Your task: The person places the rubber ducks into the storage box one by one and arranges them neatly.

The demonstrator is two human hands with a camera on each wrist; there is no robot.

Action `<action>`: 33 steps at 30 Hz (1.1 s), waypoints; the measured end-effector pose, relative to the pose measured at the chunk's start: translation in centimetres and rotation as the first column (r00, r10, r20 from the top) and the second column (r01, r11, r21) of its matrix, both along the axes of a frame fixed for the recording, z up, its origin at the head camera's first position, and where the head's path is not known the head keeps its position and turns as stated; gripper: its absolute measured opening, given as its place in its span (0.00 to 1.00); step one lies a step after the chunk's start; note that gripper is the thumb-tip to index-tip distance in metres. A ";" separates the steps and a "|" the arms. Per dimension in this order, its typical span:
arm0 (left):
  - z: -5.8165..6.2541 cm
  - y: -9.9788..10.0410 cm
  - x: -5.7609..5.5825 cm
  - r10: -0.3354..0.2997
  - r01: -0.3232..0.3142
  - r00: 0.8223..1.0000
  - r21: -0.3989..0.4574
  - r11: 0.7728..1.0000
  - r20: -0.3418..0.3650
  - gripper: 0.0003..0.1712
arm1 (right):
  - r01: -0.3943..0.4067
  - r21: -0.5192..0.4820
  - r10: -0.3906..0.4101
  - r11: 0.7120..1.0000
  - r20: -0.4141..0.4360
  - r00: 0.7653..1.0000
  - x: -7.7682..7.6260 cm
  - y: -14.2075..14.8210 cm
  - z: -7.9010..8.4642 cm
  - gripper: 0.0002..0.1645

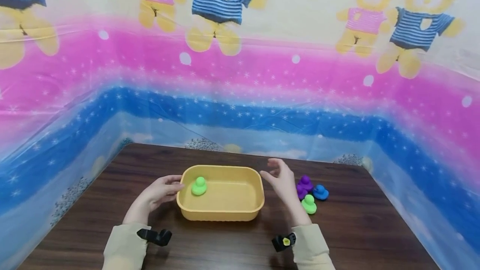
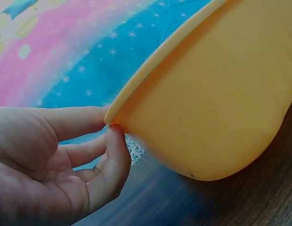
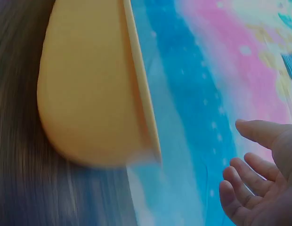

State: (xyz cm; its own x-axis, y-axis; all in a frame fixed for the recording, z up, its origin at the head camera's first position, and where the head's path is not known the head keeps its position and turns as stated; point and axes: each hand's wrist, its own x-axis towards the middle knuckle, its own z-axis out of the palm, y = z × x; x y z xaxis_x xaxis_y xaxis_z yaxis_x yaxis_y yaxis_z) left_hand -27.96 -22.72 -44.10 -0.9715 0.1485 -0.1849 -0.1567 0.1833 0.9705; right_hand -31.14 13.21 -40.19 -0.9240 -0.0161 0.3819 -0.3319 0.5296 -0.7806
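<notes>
A yellow plastic basin (image 1: pixel 220 216) sits on the dark wooden table, with a green toy duck (image 1: pixel 199 186) inside toward its left end. My left hand (image 1: pixel 163 189) is at the basin's left end. In the left wrist view its thumb and forefinger (image 2: pixel 82 121) pinch the rim. On the other side, my right hand (image 1: pixel 282 177) hovers beside the basin's right end, fingers loosely bent and holding nothing. The right wrist view shows a gap between its fingers (image 3: pixel 242 183) and the basin's rim.
Right of my right forearm lies a cluster of toy ducks: purple ones (image 1: pixel 305 183), a blue one (image 1: pixel 320 192) and a green one (image 1: pixel 309 204). A bear-patterned cloth (image 1: pixel 240 78) hangs around the back and sides of the table (image 1: pixel 210 245).
</notes>
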 end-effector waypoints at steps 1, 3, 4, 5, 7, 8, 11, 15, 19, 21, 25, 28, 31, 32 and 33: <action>0.0 0.0 0.0 0.000 0.000 1.000 0.002 1.000 0.001 0.37 | 0.026 -0.008 -0.026 1.000 -0.006 1.000 0.0 0.7 -0.2 0.26; 0.0 -0.1 0.0 -0.001 0.001 1.000 0.005 1.000 0.001 0.37 | 0.077 -0.018 -0.077 0.997 -0.008 0.997 0.0 2.1 -0.6 0.26; 0.0 -0.1 0.0 -0.005 0.005 1.000 0.006 1.000 0.001 0.38 | 0.099 -0.023 -0.099 0.995 -0.005 0.995 0.0 2.7 -0.9 0.27; 0.0 -0.1 0.0 -0.008 0.008 1.000 0.008 1.000 0.000 0.38 | 0.117 -0.030 -0.118 0.993 -0.011 0.993 0.0 3.4 -1.2 0.27; 0.0 -0.1 0.0 -0.008 0.008 1.000 0.013 1.000 0.004 0.38 | 0.151 -0.042 -0.151 0.988 -0.006 0.989 0.0 4.6 -1.8 0.27; -0.1 -0.1 0.0 -0.009 0.009 1.000 0.014 1.000 0.006 0.38 | 0.163 -0.053 -0.164 0.985 0.001 0.987 0.1 5.2 -2.1 0.27; -0.1 -0.1 0.0 -0.013 0.013 1.000 0.018 1.000 0.006 0.37 | 0.201 -0.073 -0.200 0.977 0.020 0.980 0.3 6.7 -2.7 0.28; -0.1 -0.2 0.1 -0.017 0.017 1.000 0.018 1.000 0.002 0.38 | 0.257 -0.050 -0.254 0.965 0.062 0.965 0.4 8.4 -3.4 0.29; -0.1 -0.2 0.1 -0.015 0.015 1.000 0.008 1.000 0.000 0.38 | 0.281 -0.042 -0.275 0.959 0.113 0.955 0.5 9.8 -4.2 0.30; -0.2 -0.3 0.1 -0.015 0.015 1.000 0.003 1.000 0.000 0.38 | 0.284 -0.048 -0.275 0.958 0.141 0.951 0.5 10.4 -4.6 0.31; -0.2 -0.3 0.0 -0.020 0.020 1.000 0.005 1.000 0.001 0.38 | 0.296 -0.061 -0.280 0.953 0.190 0.941 0.6 11.3 -5.2 0.32; -0.3 -0.3 0.0 -0.023 0.023 1.000 0.013 1.000 0.004 0.38 | 0.298 -0.060 -0.279 0.953 0.221 0.935 0.7 11.8 -5.5 0.32; -0.3 -0.2 -0.1 -0.022 0.021 1.000 0.016 1.000 0.008 0.38 | 0.294 -0.049 -0.274 0.954 0.246 0.930 0.8 12.3 -5.8 0.33; -0.3 -0.2 -0.1 -0.020 0.020 1.000 0.017 1.000 0.009 0.38 | 0.294 -0.045 -0.274 0.955 0.254 0.928 0.9 12.5 -6.0 0.33; -0.3 -0.2 -0.1 -0.021 0.021 1.000 0.016 1.000 0.008 0.38 | 0.292 -0.041 -0.272 0.956 0.262 0.926 0.9 12.6 -6.1 0.33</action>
State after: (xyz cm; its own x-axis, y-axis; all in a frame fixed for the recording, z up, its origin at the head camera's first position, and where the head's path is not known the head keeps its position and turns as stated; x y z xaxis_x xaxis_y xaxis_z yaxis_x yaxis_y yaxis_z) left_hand -28.09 -22.93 -44.41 -0.9667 0.1714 -0.1902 -0.1609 0.1712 0.9720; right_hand -30.22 25.82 -46.26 -0.9518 0.2794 0.1267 0.0343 0.5072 -0.8612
